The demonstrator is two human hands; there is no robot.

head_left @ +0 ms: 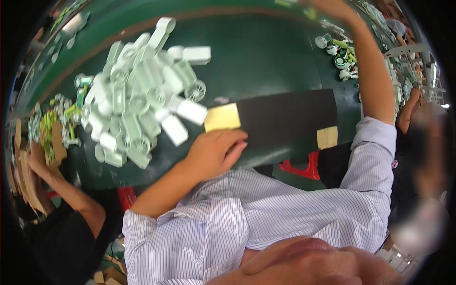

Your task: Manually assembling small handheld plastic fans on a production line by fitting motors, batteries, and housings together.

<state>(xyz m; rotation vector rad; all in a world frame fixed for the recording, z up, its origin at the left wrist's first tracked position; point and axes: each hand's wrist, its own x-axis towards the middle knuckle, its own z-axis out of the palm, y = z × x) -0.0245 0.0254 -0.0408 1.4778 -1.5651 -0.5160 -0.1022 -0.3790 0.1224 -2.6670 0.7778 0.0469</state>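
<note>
My left hand [216, 149] lies at the near edge of the green table, its fingers loosely bent and the thumb apart from them. No object shows in it. Just beyond its knuckles is a yellow pad [223, 118], at the left end of a black mat [287, 118]. My right hand [330, 7] reaches to the far right, partly cut off by the upper rim and smeared by motion. A blurred yellow-green piece [310, 13] is beside its fingers; whether they grip it is unclear. A large heap of pale green-white plastic housings [137, 90], some with round fan-like grilles, stands left of the mat.
Small assemblies with green boards and yellow-green cylinders [342, 54] lie beside my right forearm. A smaller tan pad [327, 137] sits at the mat's right end. On the left, another person's arm [71, 190] reaches to a cardboard box [28, 175]. A red stool [304, 166] shows below the table edge.
</note>
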